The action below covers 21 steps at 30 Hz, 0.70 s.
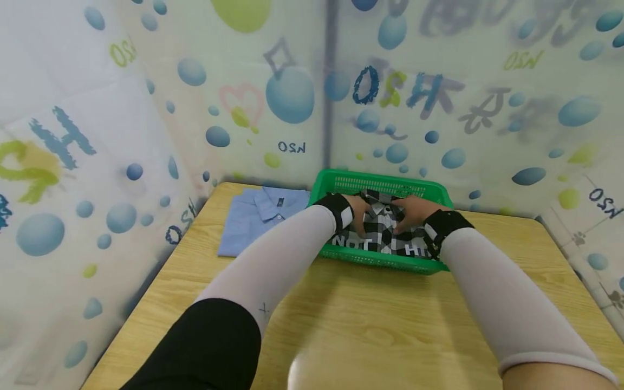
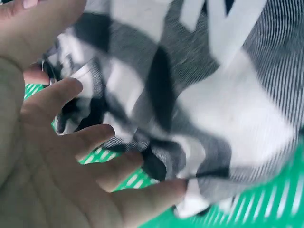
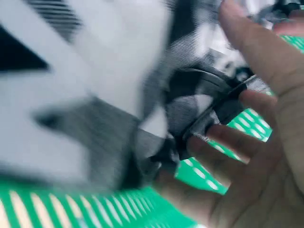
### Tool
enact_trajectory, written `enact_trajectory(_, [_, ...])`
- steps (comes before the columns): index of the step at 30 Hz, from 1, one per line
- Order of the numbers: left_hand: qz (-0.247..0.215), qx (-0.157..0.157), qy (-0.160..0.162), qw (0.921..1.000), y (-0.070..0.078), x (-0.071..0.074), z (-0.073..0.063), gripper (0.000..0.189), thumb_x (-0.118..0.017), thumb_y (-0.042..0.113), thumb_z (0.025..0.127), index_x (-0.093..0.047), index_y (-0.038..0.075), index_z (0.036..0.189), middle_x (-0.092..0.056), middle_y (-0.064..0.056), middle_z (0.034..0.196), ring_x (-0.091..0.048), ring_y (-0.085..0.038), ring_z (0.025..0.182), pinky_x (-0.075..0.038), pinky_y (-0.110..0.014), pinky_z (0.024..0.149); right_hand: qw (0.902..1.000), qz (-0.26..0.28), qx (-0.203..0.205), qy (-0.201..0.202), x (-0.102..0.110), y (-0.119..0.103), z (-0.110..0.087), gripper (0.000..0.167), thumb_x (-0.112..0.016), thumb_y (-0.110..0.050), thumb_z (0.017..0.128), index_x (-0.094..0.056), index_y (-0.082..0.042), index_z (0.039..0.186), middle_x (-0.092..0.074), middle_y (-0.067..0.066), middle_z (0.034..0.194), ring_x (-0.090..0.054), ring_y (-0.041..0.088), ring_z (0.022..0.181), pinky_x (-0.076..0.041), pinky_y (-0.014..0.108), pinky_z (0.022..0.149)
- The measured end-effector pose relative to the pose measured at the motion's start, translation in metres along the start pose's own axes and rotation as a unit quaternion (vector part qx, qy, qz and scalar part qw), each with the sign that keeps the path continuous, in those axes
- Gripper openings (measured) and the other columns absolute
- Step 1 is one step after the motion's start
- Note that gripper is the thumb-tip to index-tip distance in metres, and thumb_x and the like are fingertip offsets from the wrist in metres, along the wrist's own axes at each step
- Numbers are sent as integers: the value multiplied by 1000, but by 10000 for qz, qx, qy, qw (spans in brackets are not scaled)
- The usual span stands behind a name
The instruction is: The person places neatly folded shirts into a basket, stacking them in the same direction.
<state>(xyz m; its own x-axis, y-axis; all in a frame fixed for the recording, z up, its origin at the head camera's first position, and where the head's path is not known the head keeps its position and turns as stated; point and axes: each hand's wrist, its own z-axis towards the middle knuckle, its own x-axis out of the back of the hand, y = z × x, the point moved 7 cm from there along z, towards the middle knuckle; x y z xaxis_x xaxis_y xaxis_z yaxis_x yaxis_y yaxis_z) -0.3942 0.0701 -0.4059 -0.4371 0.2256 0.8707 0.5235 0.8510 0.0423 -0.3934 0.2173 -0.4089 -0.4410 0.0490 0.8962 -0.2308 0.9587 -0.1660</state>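
Evenly, the left hand (image 1: 359, 210) and right hand (image 1: 415, 210) are flanking the plaid shirt (image 1: 385, 234), loosely spread fingers touching its cloth; it is lying in the green basket (image 1: 380, 259), collar side far.

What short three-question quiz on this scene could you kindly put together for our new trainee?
1. Multiple choice: What colour is the basket?
(a) red
(b) green
(c) white

2. True or false: The folded blue shirt lies outside the basket, on the table.

3. Fill the gap: The shirt with white lettering has a black, white and grey ____ pattern.

Key:
1. (b) green
2. True; it lies to the left of the basket in the head view.
3. checked
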Motion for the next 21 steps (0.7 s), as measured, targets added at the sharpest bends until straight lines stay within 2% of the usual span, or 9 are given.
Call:
enact_trajectory(3, [305,121,-305,9990,2,-15,7,93,-76,57,89,-28,35,165,-30,1,171,-31,-24,157,-41,-39,121,9999,40,44,-113,-13,2,4,93,-82,-32,91,-30,-3,163,-30,35,163,-33,54,148,-39,65,115])
enact_trajectory(7, [663,195,-448,9966,0,-29,23,97,-76,61,87,-25,38,166,-34,3,170,-35,-23,155,-45,-38,117,9998,-68,23,-162,-21,0,8,91,-81,-33,92,-32,-6,163,-27,38,161,-37,55,146,-41,65,114])
enact_trajectory(13, [523,274,-453,9972,-5,-36,37,100,-80,59,84,-25,40,165,-37,2,168,-37,-24,154,-47,-39,114,9998,-171,108,-91,-21,-4,10,90,-82,-33,91,-34,-5,162,-29,41,158,-43,56,141,-44,63,111])
enact_trajectory(18, [312,141,-466,9983,-8,-32,37,98,-78,60,86,-25,40,165,-33,3,170,-33,-24,156,-43,-42,119,9994,-128,320,-88,-18,2,10,91,-80,-37,92,-33,-3,162,-35,36,160,-44,53,142,-43,62,112])
enact_trajectory(21, [-273,-98,36,9996,-11,-13,26,91,-73,57,92,-26,33,166,-35,1,169,-38,-24,154,-41,-41,120,9985,-100,495,197,-2,8,0,85,-75,-39,96,-35,1,160,-41,32,158,-46,51,141,-43,62,112])
